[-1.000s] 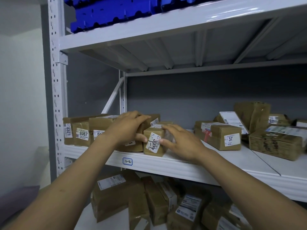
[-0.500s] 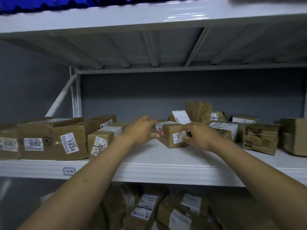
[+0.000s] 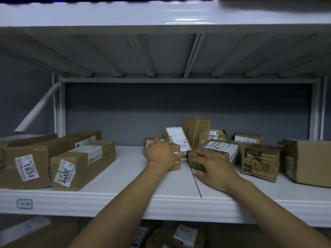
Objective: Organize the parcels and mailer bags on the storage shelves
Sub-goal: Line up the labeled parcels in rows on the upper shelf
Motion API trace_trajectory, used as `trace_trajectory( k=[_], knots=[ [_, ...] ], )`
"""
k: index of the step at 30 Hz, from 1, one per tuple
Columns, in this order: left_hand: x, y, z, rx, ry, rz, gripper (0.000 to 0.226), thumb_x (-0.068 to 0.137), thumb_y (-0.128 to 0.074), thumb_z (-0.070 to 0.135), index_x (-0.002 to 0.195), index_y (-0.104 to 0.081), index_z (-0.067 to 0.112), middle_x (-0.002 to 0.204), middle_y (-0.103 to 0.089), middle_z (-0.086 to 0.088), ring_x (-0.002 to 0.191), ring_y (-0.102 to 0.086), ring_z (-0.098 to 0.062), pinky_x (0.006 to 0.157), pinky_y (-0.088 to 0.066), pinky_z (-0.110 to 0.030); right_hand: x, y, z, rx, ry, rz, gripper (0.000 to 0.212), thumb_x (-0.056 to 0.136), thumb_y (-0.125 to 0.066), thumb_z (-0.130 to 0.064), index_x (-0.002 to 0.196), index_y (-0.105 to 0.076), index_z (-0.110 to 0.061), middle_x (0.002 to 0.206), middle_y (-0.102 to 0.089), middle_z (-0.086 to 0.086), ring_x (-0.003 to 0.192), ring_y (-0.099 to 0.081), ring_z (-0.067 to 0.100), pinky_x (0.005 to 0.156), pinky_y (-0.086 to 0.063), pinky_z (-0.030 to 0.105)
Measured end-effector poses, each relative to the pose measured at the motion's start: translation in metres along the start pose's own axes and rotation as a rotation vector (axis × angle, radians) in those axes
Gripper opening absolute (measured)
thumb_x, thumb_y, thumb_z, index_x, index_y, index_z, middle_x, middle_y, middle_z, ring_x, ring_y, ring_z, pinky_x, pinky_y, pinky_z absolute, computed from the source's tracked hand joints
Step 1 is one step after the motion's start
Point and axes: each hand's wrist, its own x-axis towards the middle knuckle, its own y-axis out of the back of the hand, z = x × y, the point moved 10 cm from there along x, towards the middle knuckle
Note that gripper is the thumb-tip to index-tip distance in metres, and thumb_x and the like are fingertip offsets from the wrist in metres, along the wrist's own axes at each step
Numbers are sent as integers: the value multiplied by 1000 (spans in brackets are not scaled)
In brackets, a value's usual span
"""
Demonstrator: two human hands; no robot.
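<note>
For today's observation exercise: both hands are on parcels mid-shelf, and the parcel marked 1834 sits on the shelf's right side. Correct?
No. The head view shows the parcel marked 1834 on the left side of the shelf. The left hand and right hand are on parcels mid-shelf.

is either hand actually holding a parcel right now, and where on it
The left hand grips the small box over its top and front; the right hand lies on the front corner of the labelled box.

- A white metal shelf (image 3: 129, 165) runs the full width of the view.
- Behind the shelf is a plain grey wall (image 3: 179, 104).
- Above the shelf, the upper shelf (image 3: 161, 54) shows its ribbed underside in dim light.
- At the shelf's left rear stands a slanted white brace (image 3: 35, 108).
</note>
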Motion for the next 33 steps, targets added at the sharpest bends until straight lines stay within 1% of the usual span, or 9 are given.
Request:
trace_trajectory(
  k=[7, 10, 14, 17, 20, 25, 27, 30, 33],
  knots=[
    [-23, 23, -41, -273, 85, 38, 63, 74, -67, 53, 127, -54, 21, 130, -41, -7, 107, -58, -30, 90, -46, -33, 4, 10, -6, 315, 23, 123, 34, 88, -60, -28, 123, -62, -27, 128, -57, -9, 122, -49, 13, 102, -36, 26],
    [-45, 38, -60, -434, 52, 70, 77, 70, -74, 47, 137, -41, 28, 132, -33, -4, 110, -55, -25, 91, -44, -27, 10, 11, -19, 666, -61, 129, 28, 90, -63, -23, 117, -66, -23, 116, -63, -10, 108, -57, 7, 90, -41, 16],
    [-70, 63, -77, -519, -41, 57, 95, 67, -77, 44, 146, -25, 37, 136, -38, 0, 117, -48, -16, 94, -40, -24, 23, 9, -55, 1015, -93, 75, 32, 92, -62, -19, 124, -61, -20, 116, -63, -8, 112, -58, 10, 101, -44, 31],
    [-84, 89, -81, -460, -184, 49, 102, 56, -68, 56, 145, -20, 47, 137, -43, 7, 122, -43, -17, 103, -42, -40, 27, 14, -77, 1007, -78, 48, 48, 90, -65, -23, 136, -50, -28, 129, -55, -10, 118, -52, 9, 103, -41, 28],
    [-96, 102, -83, -441, -285, -25, 109, 53, -69, 63, 147, -15, 48, 139, -38, 11, 124, -41, -11, 103, -42, -35, 25, 22, -92, 1016, -46, 39, 58, 87, -68, -25, 141, -45, -27, 143, -46, -7, 131, -43, 8, 112, -34, 34],
    [-102, 101, -106, -553, -204, -34, 120, 60, -86, 43, 149, -5, 45, 144, -29, 8, 124, -40, -8, 104, -42, -34, 10, 23, -92, 1038, -186, 8, 56, 90, -60, -43, 142, -42, -31, 147, -42, -8, 132, -42, 11, 110, -38, 42],
    [-101, 89, -117, -554, -141, -76, 112, 60, -86, 44, 149, -19, 36, 144, -37, 5, 123, -47, -11, 101, -45, -34, 1, 24, -95, 1002, -197, -12, 58, 90, -58, -47, 144, -40, -33, 146, -43, -5, 129, -45, 15, 107, -41, 44],
    [-105, 74, -111, -664, -203, -177, 79, 69, -85, 29, 137, -44, 34, 121, -62, 7, 96, -62, 0, 77, -51, -14, -12, 22, -109, 996, -133, -98, 62, 88, -60, -49, 144, -35, -42, 138, -36, -16, 128, -45, 15, 104, -44, 44],
    [-107, 76, -109, -761, -225, -140, 65, 74, -82, 16, 130, -53, 32, 109, -67, 10, 86, -63, 5, 64, -49, -7, -17, 22, -117, 786, -67, -59, 70, 79, -71, -51, 139, -36, -49, 146, -27, -18, 135, -36, 13, 108, -41, 39]
  ],
)
